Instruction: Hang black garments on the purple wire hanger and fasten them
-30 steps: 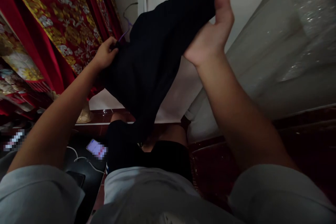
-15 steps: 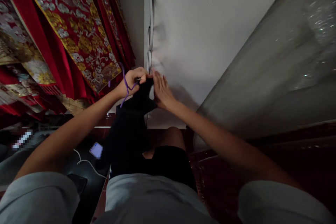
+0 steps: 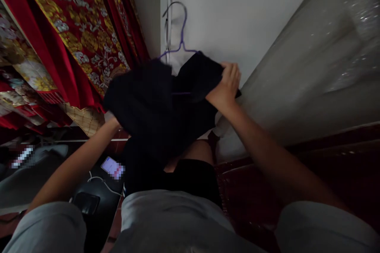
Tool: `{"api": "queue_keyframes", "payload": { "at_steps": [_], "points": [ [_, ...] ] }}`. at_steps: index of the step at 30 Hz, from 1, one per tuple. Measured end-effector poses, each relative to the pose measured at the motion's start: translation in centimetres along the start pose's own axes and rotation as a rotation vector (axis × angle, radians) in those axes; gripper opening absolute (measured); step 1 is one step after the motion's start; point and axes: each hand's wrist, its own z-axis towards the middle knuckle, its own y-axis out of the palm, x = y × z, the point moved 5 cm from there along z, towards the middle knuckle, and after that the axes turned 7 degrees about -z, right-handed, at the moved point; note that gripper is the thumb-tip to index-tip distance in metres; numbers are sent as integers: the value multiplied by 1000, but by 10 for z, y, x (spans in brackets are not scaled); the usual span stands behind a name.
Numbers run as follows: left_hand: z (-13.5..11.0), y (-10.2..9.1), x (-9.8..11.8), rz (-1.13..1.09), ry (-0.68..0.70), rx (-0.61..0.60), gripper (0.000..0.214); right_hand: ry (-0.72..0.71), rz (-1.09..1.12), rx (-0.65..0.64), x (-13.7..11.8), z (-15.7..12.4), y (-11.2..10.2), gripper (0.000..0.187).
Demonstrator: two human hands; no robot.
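Note:
A black garment (image 3: 154, 102) hangs spread over a purple wire hanger (image 3: 180, 31), held up in front of me against the white wall. My right hand (image 3: 227, 83) is closed on the garment's right shoulder edge. My left hand is hidden under the cloth; only its forearm (image 3: 77, 166) shows, reaching up beneath the left side. The hanger's hook sticks up above the cloth, free of both hands.
Red and gold embroidered fabric (image 3: 74, 27) hangs on the left. A lit phone (image 3: 112, 167) with a white cable and a dark device (image 3: 86, 202) lie on a dark surface below. A plastic-wrapped grey panel (image 3: 311, 67) rises on the right. My knees in black shorts (image 3: 190, 174) are below.
The bunched garment has been opened out over the hanger. My right hand moved right and up to its shoulder; my left hand went under the cloth. The hanger's hook now shows above.

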Motion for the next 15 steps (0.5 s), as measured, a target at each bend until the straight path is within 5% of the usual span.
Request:
{"api": "queue_keyframes", "payload": {
  "at_steps": [4,6,10,15],
  "points": [
    [-23,11,-21,-365,-241,76,59,128,5,-34,-3,37,-15,61],
    [-26,17,-22,-510,-235,214,63,118,8,-94,-14,47,-18,63],
    [-36,17,-22,-418,-132,497,44,1,57,-187,-29,40,-19,68],
    [-65,23,-41,-383,-389,609,21,-65,382,-292,-17,21,-7,75]
  ]
}}
